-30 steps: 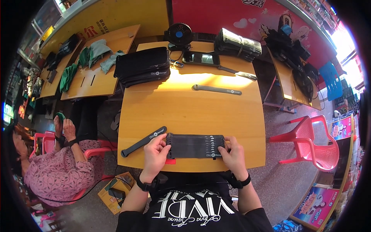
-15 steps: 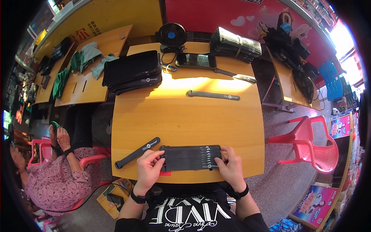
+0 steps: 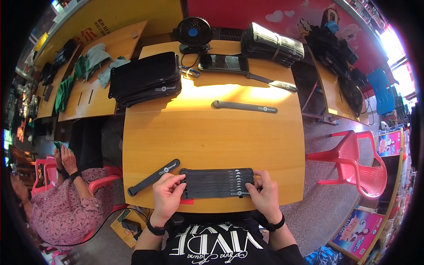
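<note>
1. Just left of your left fingers (image 3: 178, 190), a loose strap (image 3: 154, 177) is lying aslant on the desk (image 3: 212, 141); an outward sweep of that hand could be dragging it out of place.
2. Your left fingers are pinching the left end of a row of grey straps (image 3: 210, 183); if thumb and forefinger are pressing unevenly, the ends could be fanning apart.
3. Between both sets of fingers, the row is stretching sideways near the desk's close edge; a harder pull from one side could be skewing it or sliding the strips over each other.
4. Your right fingers (image 3: 253, 191) are pinching the right end, thumb on top; slack there could be letting the pale-marked ends drift out of line.
5. On your body's side of the left fingers, a red piece (image 3: 187, 202) is showing only partly, so its kind is escaping you.
6. Between the fingers, the row is hiding its underside; you cannot tell whether it is touching the desk throughout.
7. At the right fingers, your thumb is covering part of the end, and the grip beneath is escaping view.
</note>
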`<state>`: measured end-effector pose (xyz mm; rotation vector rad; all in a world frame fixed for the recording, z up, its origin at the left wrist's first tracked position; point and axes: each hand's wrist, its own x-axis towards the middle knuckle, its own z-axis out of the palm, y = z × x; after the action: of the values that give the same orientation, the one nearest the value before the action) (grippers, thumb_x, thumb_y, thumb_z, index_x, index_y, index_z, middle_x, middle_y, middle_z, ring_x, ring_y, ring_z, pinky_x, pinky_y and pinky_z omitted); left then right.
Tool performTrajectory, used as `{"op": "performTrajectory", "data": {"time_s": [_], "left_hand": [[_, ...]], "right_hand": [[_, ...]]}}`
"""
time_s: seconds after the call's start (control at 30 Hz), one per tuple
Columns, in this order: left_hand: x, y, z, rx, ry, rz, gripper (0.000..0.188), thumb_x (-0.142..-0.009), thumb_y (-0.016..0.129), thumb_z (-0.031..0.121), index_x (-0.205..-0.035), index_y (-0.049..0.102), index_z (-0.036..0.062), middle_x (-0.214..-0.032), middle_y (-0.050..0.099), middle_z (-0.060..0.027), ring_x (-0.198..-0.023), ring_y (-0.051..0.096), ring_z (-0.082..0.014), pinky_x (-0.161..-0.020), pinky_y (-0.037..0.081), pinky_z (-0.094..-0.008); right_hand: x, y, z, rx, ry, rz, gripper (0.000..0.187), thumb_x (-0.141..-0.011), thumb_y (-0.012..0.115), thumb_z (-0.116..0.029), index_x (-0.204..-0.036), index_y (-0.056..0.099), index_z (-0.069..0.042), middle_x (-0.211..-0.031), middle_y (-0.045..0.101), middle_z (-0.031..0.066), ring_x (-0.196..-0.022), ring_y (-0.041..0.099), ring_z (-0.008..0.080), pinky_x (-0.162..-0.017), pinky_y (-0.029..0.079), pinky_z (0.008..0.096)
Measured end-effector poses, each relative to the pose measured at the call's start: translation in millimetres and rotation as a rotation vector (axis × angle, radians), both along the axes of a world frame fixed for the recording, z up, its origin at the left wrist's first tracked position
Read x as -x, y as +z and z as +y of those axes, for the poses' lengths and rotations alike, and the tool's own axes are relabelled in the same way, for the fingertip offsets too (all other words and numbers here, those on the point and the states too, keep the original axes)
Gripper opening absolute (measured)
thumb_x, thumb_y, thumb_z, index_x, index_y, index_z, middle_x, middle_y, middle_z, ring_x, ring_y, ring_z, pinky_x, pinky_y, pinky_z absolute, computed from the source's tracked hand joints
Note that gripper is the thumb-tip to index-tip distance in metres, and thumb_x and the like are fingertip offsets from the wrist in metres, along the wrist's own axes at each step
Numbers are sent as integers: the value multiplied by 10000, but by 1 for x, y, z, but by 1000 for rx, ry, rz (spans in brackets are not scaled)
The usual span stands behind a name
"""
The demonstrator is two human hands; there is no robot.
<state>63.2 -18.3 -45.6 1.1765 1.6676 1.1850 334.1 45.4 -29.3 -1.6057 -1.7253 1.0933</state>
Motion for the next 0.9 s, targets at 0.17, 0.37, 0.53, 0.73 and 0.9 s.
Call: {"op": "performTrajectory", "data": {"time_s": [0.17, 0.37, 0.53, 0.73, 0.9], "left_hand": [[-2, -1, 2, -62, -2, 16, 232, -794, 641, -111, -1011, 681, -42, -827, 572, -36, -620, 507, -63, -551, 410, -189], [-5, 2, 2, -101, -7, 78, 204, -801, 628, -112, -987, 677, -45, -823, 574, -45, -626, 517, -76, -546, 408, -201], [-9, 6, -1, -222, -7, 132, 157, -810, 621, -97, -940, 684, -36, -809, 586, -63, -625, 534, -104, -548, 419, -229], [-4, 18, 2, -295, -8, 242, 112, -821, 611, -79, -896, 681, -33, -787, 603, -109, -638, 583, -187, -548, 435, -264], [3, 26, 10, -36, -30, 529, 240, -845, 653, 42, -1060, 616, -58, -729, 613, -160, -561, 592, -285, -551, 465, -322]], "right_hand": [[1, -3, 0, -29, -6, 9, 309, -758, 674, 42, -1038, 557, -14, -519, 510, 54, -462, 457, 115, -478, 355, 264], [2, -2, 0, -34, 4, -41, 308, -748, 683, 36, -1027, 562, -19, -524, 527, 62, -465, 483, 135, -477, 366, 281], [1, -6, -2, -84, -1, -58, 293, -746, 683, 27, -1009, 563, -19, -532, 542, 74, -470, 503, 158, -483, 381, 299], [1, -10, -3, -118, 9, -63, 298, -743, 687, 14, -1011, 560, -14, -542, 551, 85, -472, 508, 173, -488, 388, 302], [0, -11, -3, -118, -3, -102, 291, -744, 689, 3, -1008, 566, -13, -555, 569, 95, -478, 524, 184, -493, 396, 313]]}}
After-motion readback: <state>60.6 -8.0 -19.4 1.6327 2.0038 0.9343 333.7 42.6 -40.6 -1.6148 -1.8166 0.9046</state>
